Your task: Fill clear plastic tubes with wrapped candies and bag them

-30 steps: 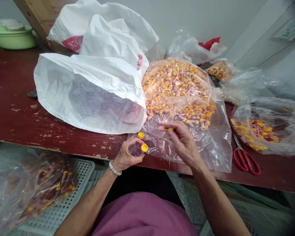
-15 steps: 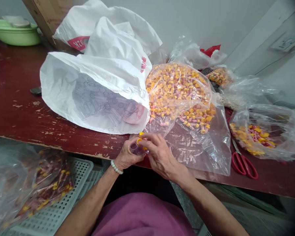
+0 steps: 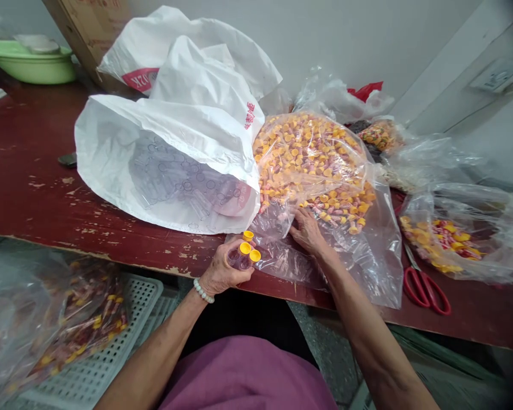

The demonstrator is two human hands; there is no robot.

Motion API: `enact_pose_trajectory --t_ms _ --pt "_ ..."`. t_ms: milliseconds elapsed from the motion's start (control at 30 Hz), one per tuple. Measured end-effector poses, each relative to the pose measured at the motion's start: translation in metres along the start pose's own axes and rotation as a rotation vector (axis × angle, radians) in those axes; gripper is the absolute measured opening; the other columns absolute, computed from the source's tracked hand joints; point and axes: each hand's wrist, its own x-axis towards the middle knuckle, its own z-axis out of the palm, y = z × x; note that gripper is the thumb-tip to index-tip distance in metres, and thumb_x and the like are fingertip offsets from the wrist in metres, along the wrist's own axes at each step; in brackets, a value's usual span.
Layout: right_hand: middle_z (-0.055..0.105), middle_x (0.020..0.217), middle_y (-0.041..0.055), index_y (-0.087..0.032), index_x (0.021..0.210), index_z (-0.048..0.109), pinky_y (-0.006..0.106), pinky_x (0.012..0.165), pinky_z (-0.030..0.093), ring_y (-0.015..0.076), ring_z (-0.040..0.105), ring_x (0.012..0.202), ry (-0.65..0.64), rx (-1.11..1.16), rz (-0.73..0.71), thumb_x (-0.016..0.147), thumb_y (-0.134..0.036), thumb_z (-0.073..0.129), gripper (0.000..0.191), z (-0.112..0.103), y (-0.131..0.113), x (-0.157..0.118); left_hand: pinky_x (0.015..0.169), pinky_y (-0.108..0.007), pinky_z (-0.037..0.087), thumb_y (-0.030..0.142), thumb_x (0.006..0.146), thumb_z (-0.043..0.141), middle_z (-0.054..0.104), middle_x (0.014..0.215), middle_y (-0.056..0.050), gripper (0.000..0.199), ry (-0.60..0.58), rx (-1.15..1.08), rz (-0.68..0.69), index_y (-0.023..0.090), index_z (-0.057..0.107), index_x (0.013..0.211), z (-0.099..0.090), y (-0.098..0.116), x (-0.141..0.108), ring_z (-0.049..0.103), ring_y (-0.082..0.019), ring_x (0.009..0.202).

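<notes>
My left hand (image 3: pixel 224 270), with a beaded bracelet at the wrist, is wrapped round several clear tubes (image 3: pixel 238 261). Three yellow caps (image 3: pixel 245 248) show at the tubes' tops. My right hand (image 3: pixel 306 229) reaches to the near edge of a clear plastic bag full of yellow-capped pieces (image 3: pixel 308 148); its fingertips are partly hidden among plastic and pieces, so what they hold, if anything, cannot be made out. Behind my left hand, a white sack (image 3: pixel 106 148) lies open towards me, with clear empty tubes (image 3: pixel 175 176) inside.
Red-handled scissors (image 3: pixel 425 290) lie at the right by a smaller bag of capped pieces (image 3: pixel 448 239). A green basin (image 3: pixel 43 67) stands at the back left of the worn red table (image 3: pixel 29 188). Below the left edge are a perforated crate (image 3: pixel 143 290) and bagged pieces (image 3: pixel 94 313).
My right hand has left the tubes in my left hand and moved right and away from me to the large bag. Three yellow caps now show plainly on the tubes.
</notes>
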Motion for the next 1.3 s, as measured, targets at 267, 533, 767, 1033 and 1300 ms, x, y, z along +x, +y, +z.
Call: enact_pose_trajectory --t_ms 267,533,767,1033,1300 --pt "0.063 0.075 0.0095 -0.015 0.087 0.065 0.038 0.067 0.045 0.0218 0.056 0.067 0.180 -0.017 0.337 0.083 -0.035 0.056 0.022 -0.046 -0.003 -0.027 0.072 -0.027 0.051 0.010 0.060 0.066 0.064 0.096 -0.008 0.034 0.007 -0.011 -0.048 0.013 0.063 0.094 0.001 0.006 0.002 0.062 -0.019 0.085" --pt "0.062 0.100 0.0056 -0.025 0.108 0.061 0.031 0.077 0.050 0.0167 0.059 0.090 -0.067 0.432 -0.166 0.091 -0.024 0.050 0.020 -0.066 -0.132 -0.060 0.072 -0.029 0.049 0.013 0.060 0.067 0.065 0.085 -0.006 0.032 -0.013 0.065 -0.030 0.011 0.062 0.092 0.003 0.007 0.008 0.059 -0.018 0.076" --pt "0.054 0.117 0.0075 -0.028 0.126 0.049 0.033 0.084 0.051 0.0182 0.056 0.103 -0.048 0.368 -0.262 0.090 -0.015 0.048 0.039 -0.063 -0.142 -0.056 0.077 -0.031 0.048 0.009 0.056 0.064 0.065 0.091 -0.006 0.035 0.015 0.084 0.023 0.012 0.063 0.091 0.006 0.006 0.008 0.059 -0.020 0.083" --pt "0.053 0.110 0.0069 -0.028 0.110 0.061 0.041 0.082 0.046 0.0215 0.050 0.098 0.057 0.112 -0.251 0.078 0.000 0.043 0.046 -0.039 -0.150 -0.074 0.073 -0.030 0.048 0.009 0.057 0.063 0.064 0.085 -0.006 0.029 0.017 0.054 -0.025 0.012 0.062 0.086 0.004 0.004 0.008 0.059 -0.019 0.078" --pt "0.063 0.088 0.0068 -0.016 0.090 0.062 0.033 0.078 0.046 0.0188 0.058 0.085 0.343 -0.014 0.216 0.080 -0.008 0.039 0.026 -0.055 -0.047 -0.036 0.071 -0.029 0.049 0.014 0.060 0.065 0.065 0.083 -0.006 0.032 0.046 0.030 -0.145 0.011 0.062 0.092 0.007 -0.002 0.007 0.060 -0.019 0.075"
